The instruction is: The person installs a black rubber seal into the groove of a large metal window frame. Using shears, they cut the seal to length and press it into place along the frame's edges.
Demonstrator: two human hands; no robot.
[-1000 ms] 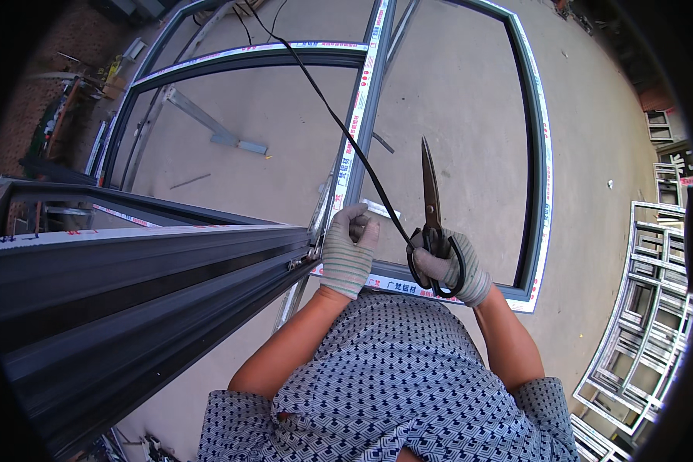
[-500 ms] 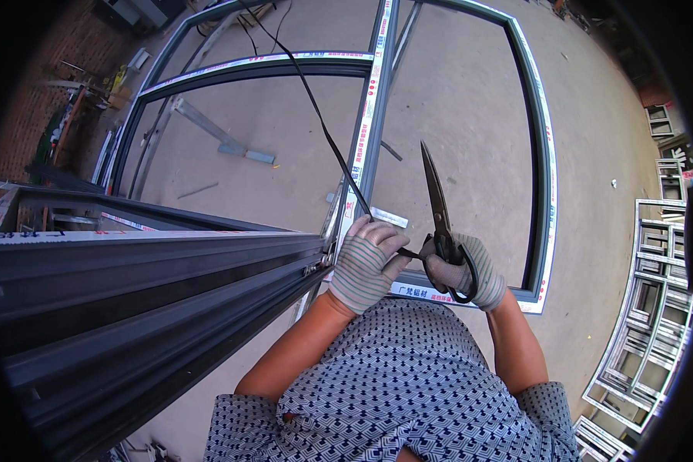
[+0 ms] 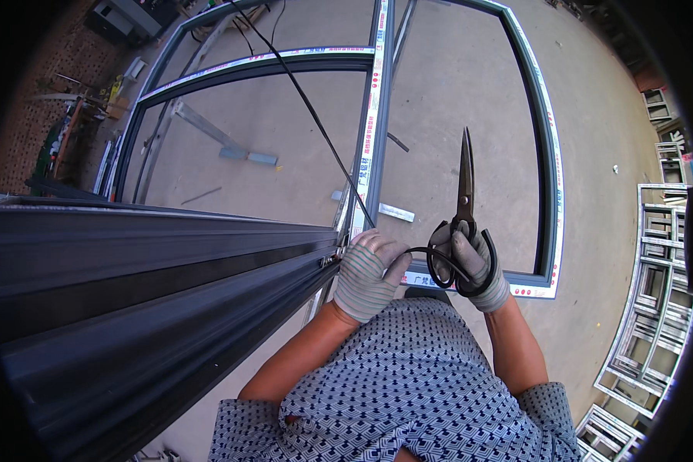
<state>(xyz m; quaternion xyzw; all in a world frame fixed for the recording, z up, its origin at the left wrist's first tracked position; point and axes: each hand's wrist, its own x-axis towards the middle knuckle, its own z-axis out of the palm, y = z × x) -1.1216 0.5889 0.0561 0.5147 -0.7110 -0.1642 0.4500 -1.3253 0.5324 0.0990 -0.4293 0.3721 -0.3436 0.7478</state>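
Observation:
A long thin black rubber strip [image 3: 309, 106] runs down from the upper left into my left hand [image 3: 366, 276], which is closed on it in a striped work glove. Past my left fingers the strip's end part curves over toward the scissors' handles. My gloved right hand [image 3: 485, 269] grips black-handled scissors [image 3: 465, 185], their blades together and pointing up and away from me. Whether the strip touches the handles I cannot tell. Both hands are above the near edge of a dark metal window frame [image 3: 545, 154] with printed white film on its faces.
At left, large dark metal profiles [image 3: 169, 277] reach in close to my left forearm. A short metal piece [image 3: 396, 212] shows beyond my left hand. Several film-covered frames [image 3: 631, 308] lie along the right. A grey-blue bar [image 3: 246, 156] is on the floor at upper left.
My right hand has moved right, away from my left, and the scissors now point straighter up. More strip now shows between my hands, in a curve. My left hand stays closed on it.

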